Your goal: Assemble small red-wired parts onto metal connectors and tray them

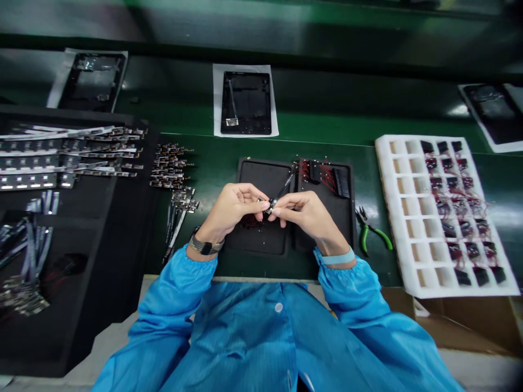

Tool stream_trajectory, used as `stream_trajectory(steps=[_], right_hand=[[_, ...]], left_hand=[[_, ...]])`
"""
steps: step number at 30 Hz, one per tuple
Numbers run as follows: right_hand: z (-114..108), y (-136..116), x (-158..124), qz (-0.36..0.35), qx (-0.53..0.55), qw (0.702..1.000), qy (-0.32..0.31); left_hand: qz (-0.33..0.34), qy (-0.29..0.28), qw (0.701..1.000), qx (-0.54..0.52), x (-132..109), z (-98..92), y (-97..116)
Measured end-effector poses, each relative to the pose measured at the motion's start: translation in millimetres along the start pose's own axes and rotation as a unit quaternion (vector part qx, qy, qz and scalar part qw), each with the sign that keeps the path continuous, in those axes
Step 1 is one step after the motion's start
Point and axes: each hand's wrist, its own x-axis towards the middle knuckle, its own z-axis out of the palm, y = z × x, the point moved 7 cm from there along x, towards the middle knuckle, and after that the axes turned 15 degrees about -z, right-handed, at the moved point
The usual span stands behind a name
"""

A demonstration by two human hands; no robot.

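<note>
Blue sleeves [261,332] up close; both hands, left [231,209] and right [306,215], pinch a small metal part [269,206] together above the black tray [261,239] on the counter [212,158].

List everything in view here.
small silvery metal part on dark strip: one, silvery, between both hands
black work mat: one, black, under hands
red-wired black components: several, black, mat's far corner
green-handled pliers: one, green, right of mat
white foam compartment tray: one, white, far right
black panels on white sheets: three, black, far belt
silvery flex strips: many, silvery, left
left hand: one, pinching part
right hand: one, pinching part
</note>
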Motion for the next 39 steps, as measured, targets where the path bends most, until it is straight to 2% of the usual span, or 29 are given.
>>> stream_trajectory(steps=[11,14,16,18,21,23,25,30,35,39], right_hand=[[3,0,1,0.0,-0.009,1.0,-0.007],[-3,-13,2,-0.059,-0.076,0.995,0.016],[-15,-25,1,-0.112,-0.141,0.981,0.069],[-23,-31,-2,-0.131,-0.204,0.965,0.097],[-16,-24,1,-0.111,-0.28,0.953,0.03],[-4,-17,3,-0.103,-0.332,0.937,-0.021],[7,-11,6,-0.103,-0.384,0.916,-0.045],[22,2,8,-0.057,-0.445,0.89,-0.081],[19,2,9,-0.048,-0.454,0.888,-0.056],[22,0,12,-0.056,-0.446,0.893,-0.036]], left_hand=[[0.012,0.009,1.0,0.014,1,-1.4,-1],[0.052,0.025,0.998,-0.007,-7,-7.4,9],[0.099,0.041,0.993,-0.048,-15,-18.4,20],[0.154,0.06,0.981,-0.099,-25,-34.5,32],[0.213,0.087,0.96,-0.159,-34,-60.1,43],[0.226,0.105,0.953,-0.174,-35,-72.6,46],[0.227,0.126,0.949,-0.176,-35,-80.3,45],[0.21,0.134,0.954,-0.167,-31,-78.1,41],[0.204,0.108,0.959,-0.162,-29,-69.7,42],[0.201,0.112,0.959,-0.162,-29,-69.9,41]])
